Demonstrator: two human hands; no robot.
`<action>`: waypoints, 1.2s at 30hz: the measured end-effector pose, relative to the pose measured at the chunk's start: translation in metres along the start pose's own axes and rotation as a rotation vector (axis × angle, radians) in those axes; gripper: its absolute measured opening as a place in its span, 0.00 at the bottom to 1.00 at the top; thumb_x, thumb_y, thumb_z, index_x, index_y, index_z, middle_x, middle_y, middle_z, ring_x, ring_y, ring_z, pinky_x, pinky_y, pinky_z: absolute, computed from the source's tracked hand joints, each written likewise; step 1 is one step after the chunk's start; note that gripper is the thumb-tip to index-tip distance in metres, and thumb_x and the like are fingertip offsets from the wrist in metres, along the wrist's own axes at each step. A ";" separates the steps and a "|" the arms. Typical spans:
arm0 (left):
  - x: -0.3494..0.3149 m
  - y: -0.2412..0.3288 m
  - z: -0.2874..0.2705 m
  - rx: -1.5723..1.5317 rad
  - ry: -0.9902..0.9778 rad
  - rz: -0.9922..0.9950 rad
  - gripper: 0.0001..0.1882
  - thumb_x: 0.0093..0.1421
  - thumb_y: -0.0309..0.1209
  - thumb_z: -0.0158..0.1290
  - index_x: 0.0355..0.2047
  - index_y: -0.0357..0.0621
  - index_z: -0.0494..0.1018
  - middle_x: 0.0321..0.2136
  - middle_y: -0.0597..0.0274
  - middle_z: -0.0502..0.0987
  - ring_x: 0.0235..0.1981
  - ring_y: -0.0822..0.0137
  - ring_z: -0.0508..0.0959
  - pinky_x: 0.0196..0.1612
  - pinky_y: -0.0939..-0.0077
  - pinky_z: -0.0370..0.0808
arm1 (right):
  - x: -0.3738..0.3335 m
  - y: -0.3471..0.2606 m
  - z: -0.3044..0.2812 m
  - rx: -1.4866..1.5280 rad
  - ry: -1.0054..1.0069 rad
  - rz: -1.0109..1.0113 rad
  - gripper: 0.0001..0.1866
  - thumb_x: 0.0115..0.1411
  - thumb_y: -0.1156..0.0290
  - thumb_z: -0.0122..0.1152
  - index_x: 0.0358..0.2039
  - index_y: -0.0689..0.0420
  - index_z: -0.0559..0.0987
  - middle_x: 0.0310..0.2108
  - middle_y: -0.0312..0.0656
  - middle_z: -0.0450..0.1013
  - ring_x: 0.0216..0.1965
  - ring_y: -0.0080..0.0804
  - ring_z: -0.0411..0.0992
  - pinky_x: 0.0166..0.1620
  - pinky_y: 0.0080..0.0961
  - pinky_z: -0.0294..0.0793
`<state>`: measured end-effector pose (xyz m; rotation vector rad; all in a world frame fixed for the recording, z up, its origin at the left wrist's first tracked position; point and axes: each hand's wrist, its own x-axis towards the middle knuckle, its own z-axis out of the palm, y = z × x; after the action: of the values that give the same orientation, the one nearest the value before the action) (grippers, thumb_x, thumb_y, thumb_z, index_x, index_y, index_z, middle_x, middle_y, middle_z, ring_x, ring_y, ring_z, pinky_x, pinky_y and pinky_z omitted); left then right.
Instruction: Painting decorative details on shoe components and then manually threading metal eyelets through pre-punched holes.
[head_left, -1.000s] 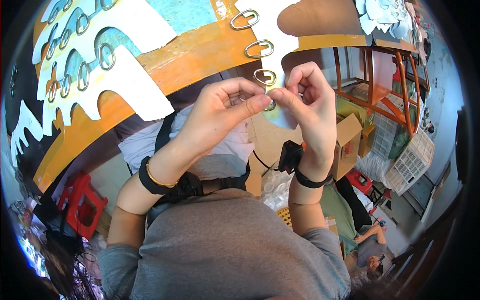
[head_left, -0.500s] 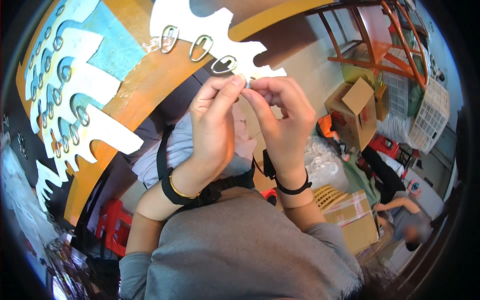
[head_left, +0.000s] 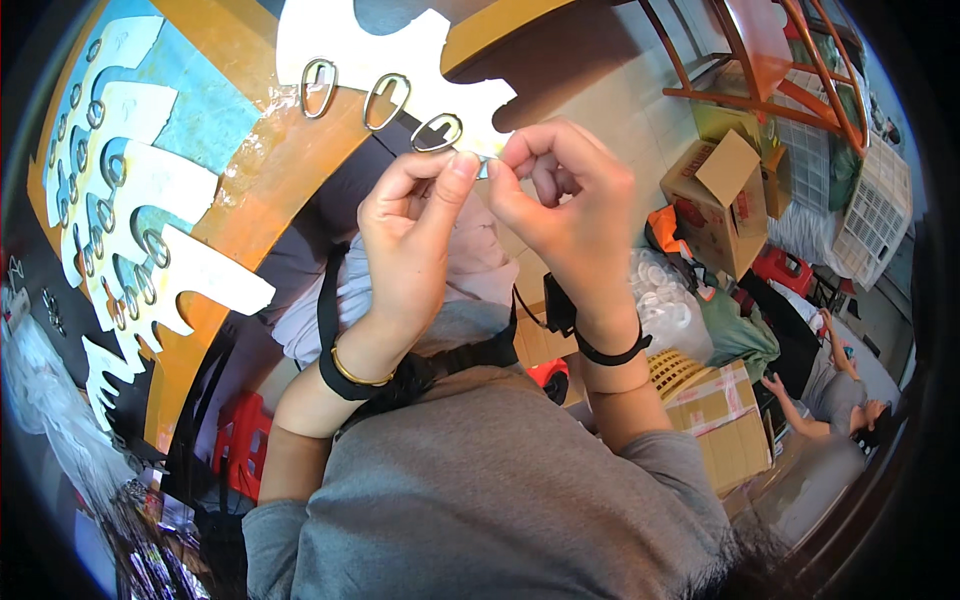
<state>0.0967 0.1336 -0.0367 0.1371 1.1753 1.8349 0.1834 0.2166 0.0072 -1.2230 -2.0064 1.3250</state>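
A white scalloped sheet [head_left: 400, 42] reaches from the table edge toward my hands, with metal oval rings [head_left: 387, 101] hooked on its prongs. My left hand [head_left: 405, 225] is closed, thumb against fingers, at the sheet's near end beside the closest ring [head_left: 437, 132]. My right hand [head_left: 570, 195] is also closed, its thumb and forefinger pinched just right of the left thumb. A tiny pale-blue bit [head_left: 484, 168] shows between the fingertips; what the right fingers hold is too small to make out.
More scalloped white sheets [head_left: 200, 265] with rings lie overlapping on the orange-and-blue table [head_left: 215, 75] at left. On the right stand an opened cardboard box [head_left: 690, 175], a bag of whitish round pieces [head_left: 665, 305] and an orange metal frame [head_left: 750, 105]. Another person [head_left: 835, 395] is at far right.
The ringed sheet and my left hand have shifted slightly left. My right fingers have drawn in more tightly. The person at far right has changed posture, with both arms now showing.
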 end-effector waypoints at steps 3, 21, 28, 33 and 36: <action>0.000 0.000 -0.002 0.085 -0.009 -0.001 0.04 0.58 0.25 0.53 0.31 0.37 0.73 0.30 0.67 0.75 0.32 0.82 0.71 0.37 0.88 0.67 | 0.003 0.002 0.001 -0.161 0.015 -0.184 0.07 0.42 0.80 0.61 0.23 0.59 0.72 0.20 0.35 0.67 0.17 0.21 0.60 0.21 0.17 0.60; -0.004 0.002 -0.005 0.071 -0.022 0.063 0.03 0.56 0.22 0.54 0.30 0.34 0.73 0.31 0.63 0.76 0.33 0.80 0.71 0.38 0.85 0.68 | -0.006 0.002 0.006 -0.124 0.042 -0.204 0.08 0.46 0.80 0.63 0.28 0.60 0.76 0.24 0.36 0.71 0.20 0.17 0.64 0.22 0.14 0.61; -0.004 -0.002 -0.007 0.086 -0.017 0.099 0.03 0.55 0.22 0.55 0.29 0.35 0.74 0.30 0.62 0.76 0.34 0.79 0.71 0.40 0.84 0.67 | -0.007 0.003 0.012 -0.097 0.044 -0.214 0.08 0.45 0.81 0.61 0.25 0.59 0.72 0.25 0.37 0.70 0.21 0.21 0.64 0.22 0.17 0.63; -0.004 -0.005 -0.008 0.100 -0.020 0.119 0.02 0.55 0.22 0.55 0.28 0.35 0.74 0.30 0.63 0.76 0.33 0.79 0.71 0.40 0.84 0.66 | -0.012 0.007 0.017 -0.233 0.128 -0.384 0.10 0.43 0.83 0.61 0.24 0.58 0.70 0.27 0.38 0.71 0.22 0.24 0.66 0.24 0.18 0.65; -0.004 -0.005 -0.009 0.142 -0.025 0.134 0.02 0.54 0.21 0.55 0.28 0.35 0.74 0.29 0.63 0.76 0.33 0.79 0.71 0.40 0.84 0.67 | -0.010 0.010 0.016 -0.212 0.117 -0.407 0.11 0.42 0.84 0.61 0.25 0.58 0.70 0.27 0.38 0.71 0.22 0.24 0.66 0.25 0.17 0.65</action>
<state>0.0976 0.1251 -0.0437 0.3261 1.3062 1.8589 0.1812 0.2012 -0.0077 -0.8852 -2.2012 0.8455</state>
